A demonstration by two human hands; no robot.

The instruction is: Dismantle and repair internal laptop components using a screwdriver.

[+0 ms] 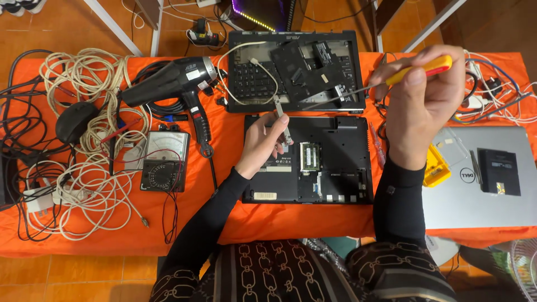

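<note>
fan (524, 267): cut off by right and bottom edges
screwdriver (418, 69) handle: partly hidden inside right hand (420, 106)
metal strip (282, 124): lower end behind left hand (264, 142) fingers

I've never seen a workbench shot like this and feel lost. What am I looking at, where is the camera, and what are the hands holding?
The one picture comes from a camera worn on a person's head, looking down at their own two bare hands over a table with an orange cloth. In front of them lies a black laptop base, underside up and opened. The left hand holds a small silver metal part in its fingers. The right hand holds a yellow-handled screwdriver, its shaft pointing left. Behind sits another dismantled laptop shell. To the left: a black heat gun, an analog multimeter and tangled white cables. To the right: a closed silver laptop.
</note>
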